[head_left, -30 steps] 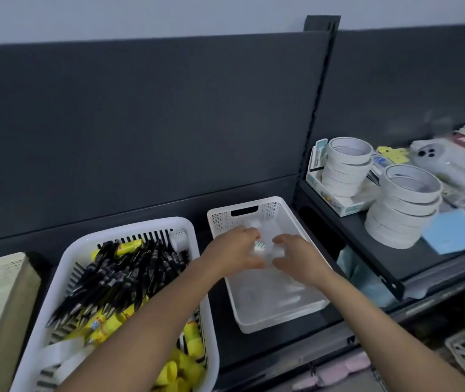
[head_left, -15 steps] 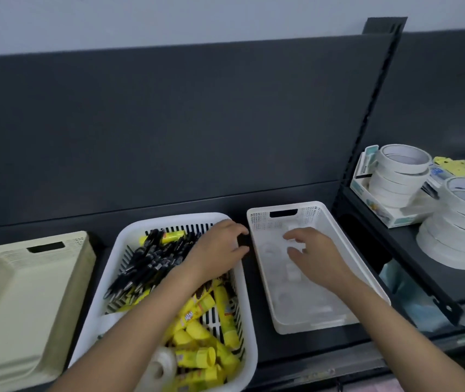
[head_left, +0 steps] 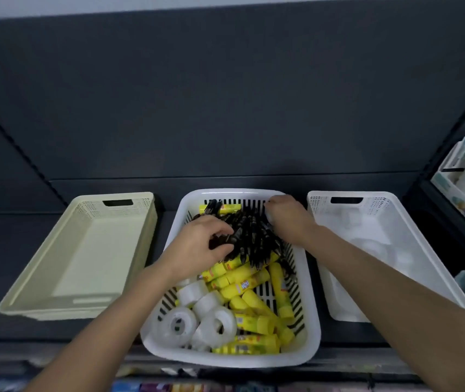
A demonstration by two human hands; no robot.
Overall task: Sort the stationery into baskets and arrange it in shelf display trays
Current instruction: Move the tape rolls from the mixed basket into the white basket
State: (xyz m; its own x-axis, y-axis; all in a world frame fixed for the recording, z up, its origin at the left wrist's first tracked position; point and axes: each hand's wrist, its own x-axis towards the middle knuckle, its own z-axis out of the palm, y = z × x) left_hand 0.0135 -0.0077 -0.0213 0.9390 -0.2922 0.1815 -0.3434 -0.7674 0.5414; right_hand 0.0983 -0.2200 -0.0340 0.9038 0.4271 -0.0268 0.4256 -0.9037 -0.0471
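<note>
On the shelf (head_left: 21, 241), the white basket (head_left: 225, 362) sits between a cream tray (head_left: 84, 250) and a white tray (head_left: 378, 202), with only narrow gaps at its side rims. The left hand (head_left: 197, 247) curls round a bunch of black pens (head_left: 254, 236) at the far end. The right hand (head_left: 287, 219) digs in by the far right rim, its grip hidden.

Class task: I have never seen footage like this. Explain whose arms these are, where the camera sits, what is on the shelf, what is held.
No machine: a person's bare arms, filmed by one head-worn wide-angle camera looking down. On the dark shelf stand a cream tray, a white basket and a white tray. The basket holds black pens, yellow glue sticks and tape rolls. The left hand grips some pens; the right hand lies among them, fingers hidden, so its grip is unclear.
</note>
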